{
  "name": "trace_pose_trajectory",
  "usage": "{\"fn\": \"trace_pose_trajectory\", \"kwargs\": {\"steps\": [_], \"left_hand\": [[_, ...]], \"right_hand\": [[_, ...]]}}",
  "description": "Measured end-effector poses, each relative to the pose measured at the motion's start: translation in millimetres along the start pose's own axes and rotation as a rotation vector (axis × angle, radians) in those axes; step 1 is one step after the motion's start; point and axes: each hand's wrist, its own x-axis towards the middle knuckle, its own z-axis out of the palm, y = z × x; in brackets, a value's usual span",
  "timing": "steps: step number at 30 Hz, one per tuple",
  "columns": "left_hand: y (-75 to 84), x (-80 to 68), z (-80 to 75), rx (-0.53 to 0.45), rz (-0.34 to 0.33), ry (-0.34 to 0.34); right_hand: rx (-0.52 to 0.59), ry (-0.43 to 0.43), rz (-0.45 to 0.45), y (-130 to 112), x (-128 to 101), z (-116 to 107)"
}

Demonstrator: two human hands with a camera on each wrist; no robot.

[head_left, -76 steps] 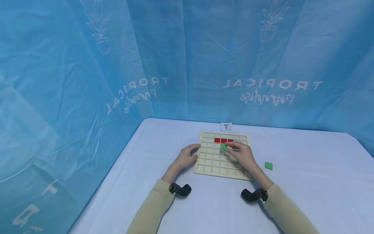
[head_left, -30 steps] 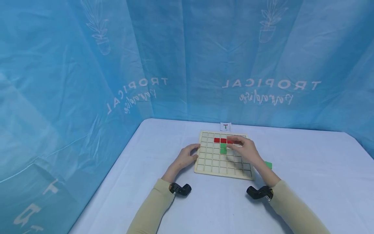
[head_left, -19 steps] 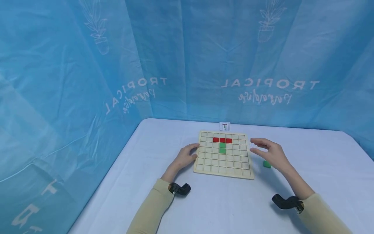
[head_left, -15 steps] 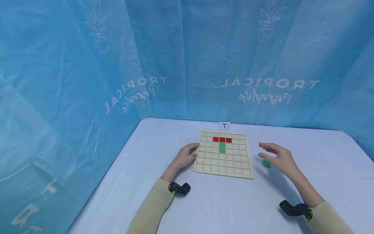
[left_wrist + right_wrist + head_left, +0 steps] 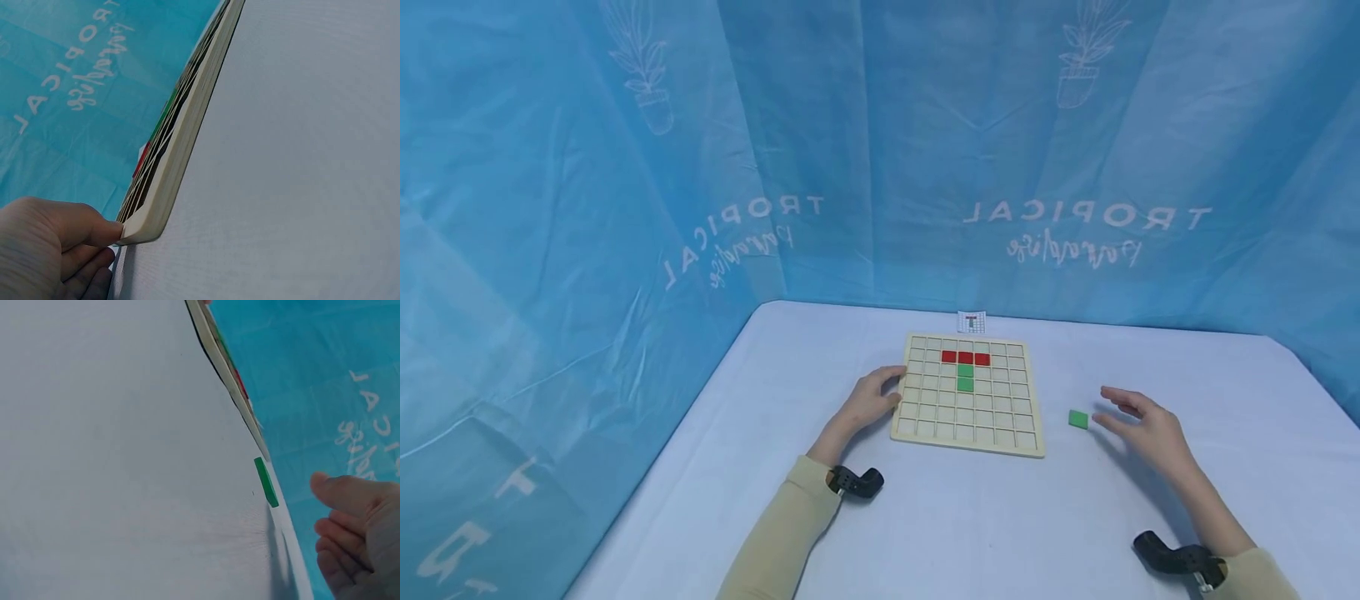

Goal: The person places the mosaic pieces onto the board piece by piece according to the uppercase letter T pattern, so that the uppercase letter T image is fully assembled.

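A wooden grid board (image 5: 925, 417) lies on the white table. Three red tiles (image 5: 965, 357) sit in a row in its second line of cells, and two green tiles (image 5: 965, 377) run down from the middle red one. My left hand (image 5: 874, 399) rests against the board's left edge (image 5: 164, 206), fingers curled on the rim. A loose green tile (image 5: 1078, 419) (image 5: 266, 482) lies on the cloth right of the board. My right hand (image 5: 1138, 421) (image 5: 353, 531) hovers just right of that tile, fingers spread and empty.
A small pattern card (image 5: 972, 322) stands behind the board at the table's back edge. Blue printed sheeting (image 5: 880, 167) walls in the table on the left and behind. The white tablecloth (image 5: 985, 525) stretches in front of the board.
My right hand left the board, where a second green tile now sits under the red row, and swung right and down to the loose green tile. The left hand stayed put.
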Motion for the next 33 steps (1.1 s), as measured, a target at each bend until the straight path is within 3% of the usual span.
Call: {"fn": "trace_pose_trajectory", "kwargs": {"steps": [7, 21, 33], "left_hand": [[-3.3, -0.8, 2.6, 0.006, -0.002, 0.003], [-3.5, -1.9, 1.1, -0.006, 0.007, 0.013], [-1.2, 0.4, 1.8, -0.008, 0.005, 0.015]], "right_hand": [[-0.060, -0.016, -0.028, 16.5, -2.9, 10.6], [-0.074, 0.002, -0.070, 17.7, -1.6, 21.4], [-0.107, 0.041, -0.159, 19.9, -1.6, 24.8]]}}
